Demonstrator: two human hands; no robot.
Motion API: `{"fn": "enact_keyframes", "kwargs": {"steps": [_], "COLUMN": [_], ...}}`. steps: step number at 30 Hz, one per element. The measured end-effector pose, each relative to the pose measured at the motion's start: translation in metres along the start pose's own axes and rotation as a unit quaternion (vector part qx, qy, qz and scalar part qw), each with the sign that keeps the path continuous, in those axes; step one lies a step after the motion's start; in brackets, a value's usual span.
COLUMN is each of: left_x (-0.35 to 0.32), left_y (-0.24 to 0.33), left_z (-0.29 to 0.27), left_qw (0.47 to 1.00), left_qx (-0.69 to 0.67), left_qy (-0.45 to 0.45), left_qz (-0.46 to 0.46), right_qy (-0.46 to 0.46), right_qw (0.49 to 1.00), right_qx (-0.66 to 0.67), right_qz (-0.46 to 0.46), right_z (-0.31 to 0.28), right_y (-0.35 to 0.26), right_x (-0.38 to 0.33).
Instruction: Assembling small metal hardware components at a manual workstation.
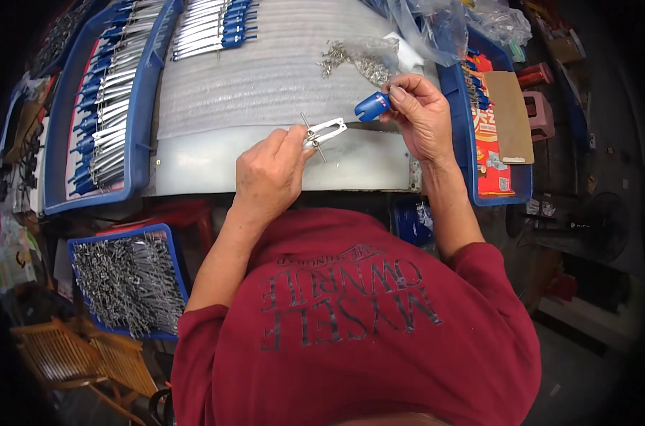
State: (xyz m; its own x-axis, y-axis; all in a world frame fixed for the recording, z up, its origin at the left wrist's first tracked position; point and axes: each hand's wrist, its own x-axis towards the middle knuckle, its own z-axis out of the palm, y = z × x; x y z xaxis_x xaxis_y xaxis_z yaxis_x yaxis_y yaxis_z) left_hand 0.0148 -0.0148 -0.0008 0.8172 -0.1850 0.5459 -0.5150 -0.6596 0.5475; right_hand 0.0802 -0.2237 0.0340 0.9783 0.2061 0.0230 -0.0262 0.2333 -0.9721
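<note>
My left hand (269, 167) pinches a white forked metal piece (331, 132) with a thin pin running crosswise through it. The fork's two prongs point right, over the near edge of the table. In the fingertips of my right hand (423, 117) is a small blue slotted cover (371, 107), its notched end facing the fork. The fork and the cover are apart, with a short gap between them. Just beyond my right hand, a heap of small metal parts (369, 67) lies on the table, partly on clear plastic.
A row of white-and-blue pieces (223, 28) lies on the foam-covered table (251, 92). A blue tray (143, 135) of similar pieces stands left. At right, another blue tray (525, 186) holds cardboard (509, 117). Lower left are a bin of metal rods (131, 284) and a wooden chair (60, 351).
</note>
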Motion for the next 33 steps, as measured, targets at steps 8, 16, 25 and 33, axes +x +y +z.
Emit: {"fn": "enact_keyframes", "kwargs": {"steps": [8,16,25,33], "left_x": [-0.009,-0.013,-0.015,-0.016], "left_y": [0.003,0.003,0.004,0.007], "left_z": [0.002,0.004,0.003,0.002], "left_qw": [1.0,0.999,0.998,0.996], "left_qx": [0.015,0.028,0.05,0.07], "left_qy": [-0.021,-0.017,-0.032,-0.048], "left_qz": [-0.004,-0.004,-0.001,-0.004], "right_qy": [0.039,0.064,0.085,0.071], "right_qw": [0.998,0.996,0.993,0.992], "right_qx": [0.046,0.029,-0.012,-0.009], "right_qz": [0.029,0.055,0.086,0.106], "right_z": [0.005,0.003,0.006,0.009], "right_y": [0.023,0.027,0.028,0.028], "right_x": [-0.015,-0.022,-0.027,-0.03]}}
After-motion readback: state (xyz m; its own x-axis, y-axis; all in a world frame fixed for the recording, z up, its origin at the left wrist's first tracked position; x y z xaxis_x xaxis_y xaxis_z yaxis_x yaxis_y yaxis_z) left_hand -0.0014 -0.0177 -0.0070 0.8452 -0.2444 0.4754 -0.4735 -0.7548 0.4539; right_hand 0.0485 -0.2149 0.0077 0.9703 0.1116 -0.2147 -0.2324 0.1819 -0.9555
